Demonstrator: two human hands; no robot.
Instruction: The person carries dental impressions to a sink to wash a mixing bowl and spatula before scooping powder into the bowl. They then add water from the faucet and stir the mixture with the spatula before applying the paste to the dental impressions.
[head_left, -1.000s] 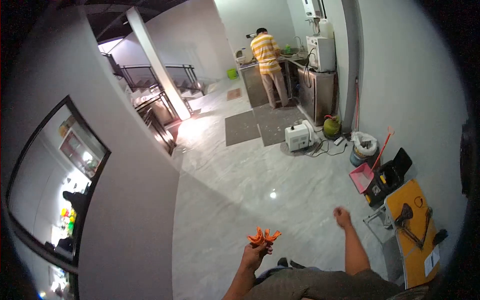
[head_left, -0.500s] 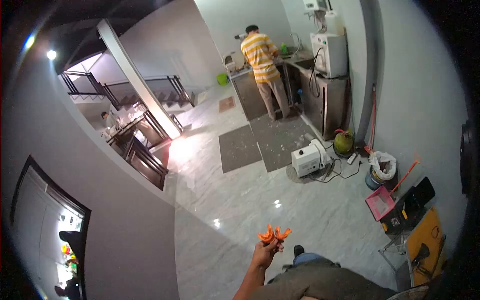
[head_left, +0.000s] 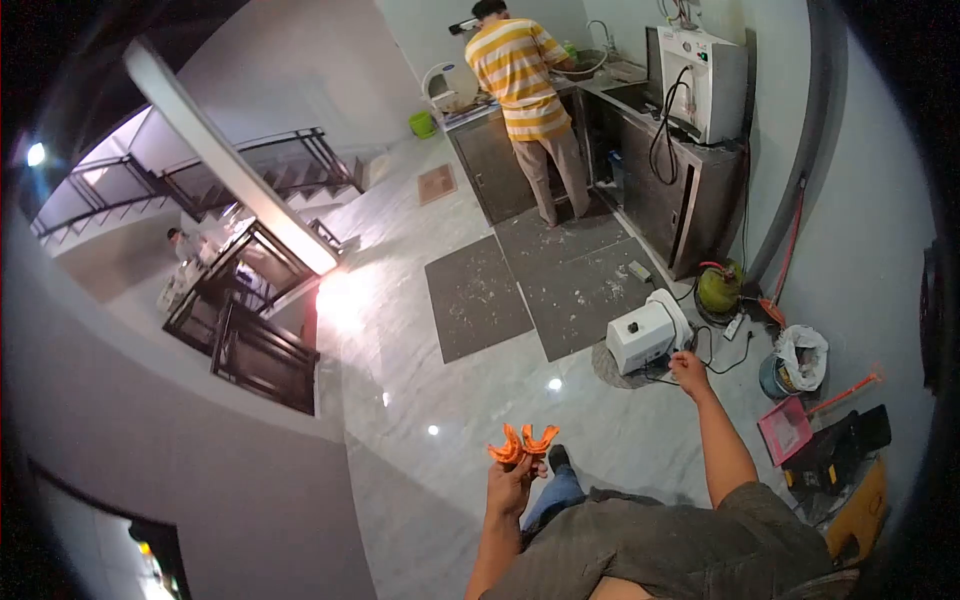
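Note:
My left hand (head_left: pixel 511 485) is closed around curled orange pieces that look like fruit peel (head_left: pixel 523 443). They stick up from between the fingers and thumb, out in front of my body. My right hand (head_left: pixel 688 372) is stretched forward on the right with its fingers curled in; I cannot tell whether they hold anything. In this view it overlaps the area just below a white machine (head_left: pixel 641 335) on the floor, which has a black knob and a dark cable.
A person in a striped shirt (head_left: pixel 515 80) stands at the metal counter (head_left: pixel 650 190), on grey mats (head_left: pixel 478 300). A green gas cylinder (head_left: pixel 720 290), a lined bin (head_left: pixel 800 360), a pink dustpan (head_left: pixel 785 430) and a folded yellow board (head_left: pixel 860 510) line the right wall. Railings (head_left: pixel 262 355) stand at left.
My right hand and forearm have come into view on the right. The left hand, still holding the orange pieces, sits slightly further left and higher. The counter and machine appear closer.

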